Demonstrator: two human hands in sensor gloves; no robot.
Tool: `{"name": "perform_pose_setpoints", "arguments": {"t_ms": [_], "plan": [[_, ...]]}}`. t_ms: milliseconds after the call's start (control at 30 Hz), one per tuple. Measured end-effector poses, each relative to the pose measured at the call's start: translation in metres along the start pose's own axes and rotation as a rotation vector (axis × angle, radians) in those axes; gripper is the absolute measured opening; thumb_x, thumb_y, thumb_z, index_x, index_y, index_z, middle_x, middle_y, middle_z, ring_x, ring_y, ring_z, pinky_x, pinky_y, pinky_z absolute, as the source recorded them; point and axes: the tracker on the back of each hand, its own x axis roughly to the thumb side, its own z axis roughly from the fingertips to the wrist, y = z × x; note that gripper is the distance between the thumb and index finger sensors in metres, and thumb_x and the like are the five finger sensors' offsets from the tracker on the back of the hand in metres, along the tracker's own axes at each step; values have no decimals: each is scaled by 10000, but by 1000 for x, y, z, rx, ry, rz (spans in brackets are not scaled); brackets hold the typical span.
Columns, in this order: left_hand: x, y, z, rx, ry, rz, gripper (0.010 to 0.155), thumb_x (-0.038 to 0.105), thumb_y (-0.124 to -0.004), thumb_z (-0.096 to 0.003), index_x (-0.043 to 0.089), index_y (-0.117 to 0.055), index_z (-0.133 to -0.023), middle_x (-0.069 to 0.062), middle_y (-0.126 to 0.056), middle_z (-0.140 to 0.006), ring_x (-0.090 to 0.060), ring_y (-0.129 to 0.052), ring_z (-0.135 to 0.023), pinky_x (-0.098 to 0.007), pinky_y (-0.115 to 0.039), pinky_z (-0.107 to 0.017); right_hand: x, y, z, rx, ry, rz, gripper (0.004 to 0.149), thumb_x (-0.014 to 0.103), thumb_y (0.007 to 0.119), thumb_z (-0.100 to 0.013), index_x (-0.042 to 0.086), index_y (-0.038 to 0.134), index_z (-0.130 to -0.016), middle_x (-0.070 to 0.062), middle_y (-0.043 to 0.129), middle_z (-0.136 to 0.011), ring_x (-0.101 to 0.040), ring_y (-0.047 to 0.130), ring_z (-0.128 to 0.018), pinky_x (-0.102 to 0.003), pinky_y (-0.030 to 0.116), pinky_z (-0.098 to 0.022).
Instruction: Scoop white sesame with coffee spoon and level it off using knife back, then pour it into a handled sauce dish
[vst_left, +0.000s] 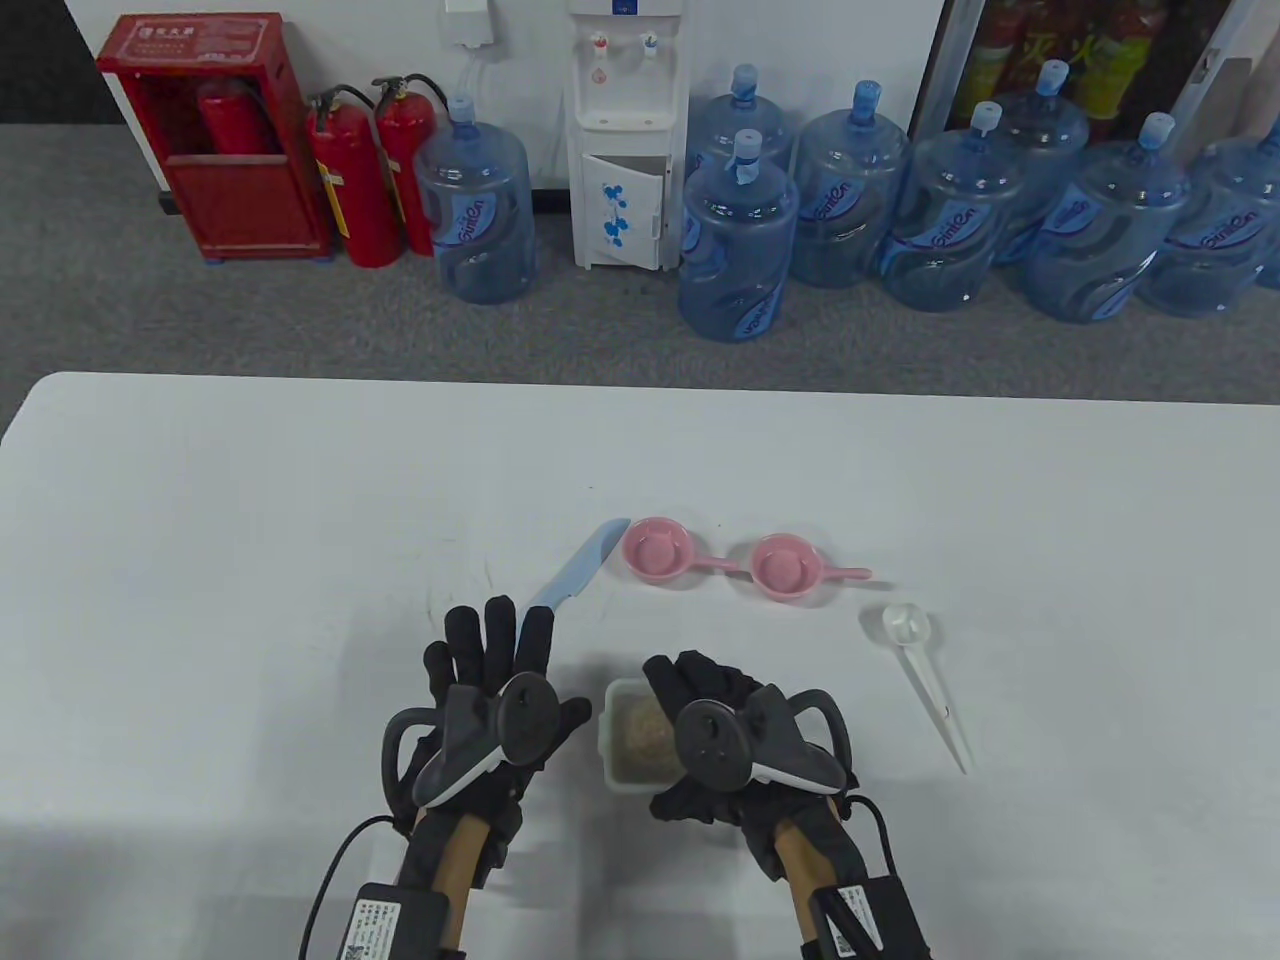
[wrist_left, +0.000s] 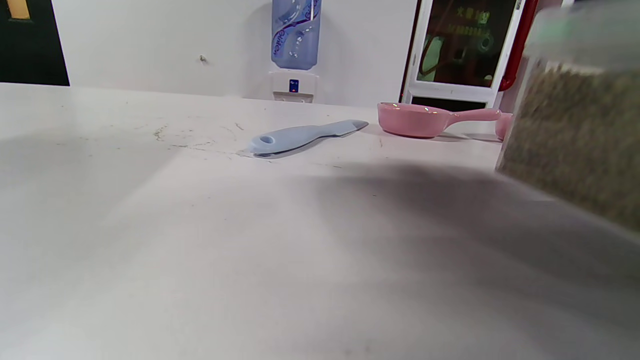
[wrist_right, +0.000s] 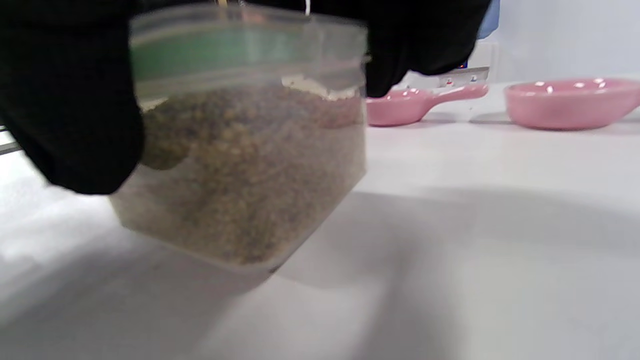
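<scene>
two pink dishes (vst_left: 655, 548) (vst_left: 786, 566) sit beyond the sesame tub (wrist_right: 240, 165), the blue knife (vst_left: 580, 570) far-left of it, the clear spoon (vst_left: 920, 670) right. your right hand (vst_left: 715, 725) grips the tub, fingers curled over its rim. your left hand (vst_left: 490, 680) lies left of it, fingers straight, slightly spread.

My right hand (wrist_right: 75, 95) grips the clear sesame tub (wrist_right: 245, 150) by its rim, its near corner on the bench (wrist_right: 475, 240). Beyond it I see two pink handled sauce dishes (wrist_right: 570, 102).
</scene>
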Motion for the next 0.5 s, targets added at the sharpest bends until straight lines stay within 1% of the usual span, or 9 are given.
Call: {"name": "perform_pose_setpoints", "arguments": {"t_ms": [100,133,267,333,367,400,433,467,500], "plan": [[-1,-1,-1,-9,-2,52,867,682,-482,-498,297,-117,-1183,-123,-40,-1238,-504,-30,-1091,-648,-234,-806,0,10,-1,37,-1,2,1216,663,1012,-347,134,362,-1227,-244,395,-1237,-453,615,-1087,-611,566,-803],[-1,-2,-1,-10,-1,55,868,681,-483,-497,292,-124,-1186,-122,-44,-1238,-505,-33,-1091,-647,-237,-807,0,11,-1,11,-2,-3,1218,663,1014,-345,137,360,-1228,-245,394,-1238,-450,619,-1086,-610,567,-803],[0,-4,-1,-24,-4,60,871,681,-484,-498,279,-150,-1194,-128,-54,-1240,-502,-45,-1095,-642,-249,-811,0,12,-1,10,5,1,1221,663,1012,-340,137,362,-1228,-245,393,-1238,-449,615,-1087,-611,561,-804],[2,-4,-1,-28,-18,98,863,674,-503,-504,263,-204,-1202,-129,-82,-1245,-498,-70,-1104,-637,-266,-815,0,11,-1,17,8,0,1227,665,1009,-336,134,356,-1229,-243,386,-1238,-449,609,-1087,-612,553,-805],[3,-3,-1,-24,-22,108,855,669,-515,-509,253,-243,-1205,-130,-124,-1252,-492,-111,-1118,-631,-294,-820,-1,11,0,16,7,1,1224,670,1004,-336,137,358,-1228,-242,385,-1238,-444,610,-1087,-610,553,-806],[6,-2,0,-19,-26,130,844,664,-527,-514,237,-299,-1206,-135,-187,-1261,-489,-179,-1138,-624,-342,-827,-1,11,0,17,6,-1,1227,672,1002,-335,136,354,-1228,-239,383,-1238,-444,606,-1087,-610,550,-806],[9,0,1,-10,-32,156,827,656,-539,-519,224,-364,-1202,-142,-277,-1267,-484,-284,-1160,-615,-398,-830,-1,11,0,18,6,-3,1227,675,998,-335,137,351,-1228,-242,379,-1239,-441,602,-1090,-610,547,-807],[11,1,2,-9,-40,180,809,649,-551,-522,209,-438,-1191,-139,-414,-1261,-469,-438,-1172,-603,-480,-824,-1,12,0,17,6,-4,1228,676,996,-337,136,347,-1229,-240,375,-1239,-442,599,-1089,-610,545,-807],[15,2,3,-19,-40,211,791,643,-559,-527,196,-496,-1176,-127,-554,-1223,-439,-634,-1137,-586,-565,-805,-2,12,0,16,6,-7,1227,676,995,-336,136,348,-1228,-240,372,-1240,-441,598,-1090,-609,544,-808]]}}
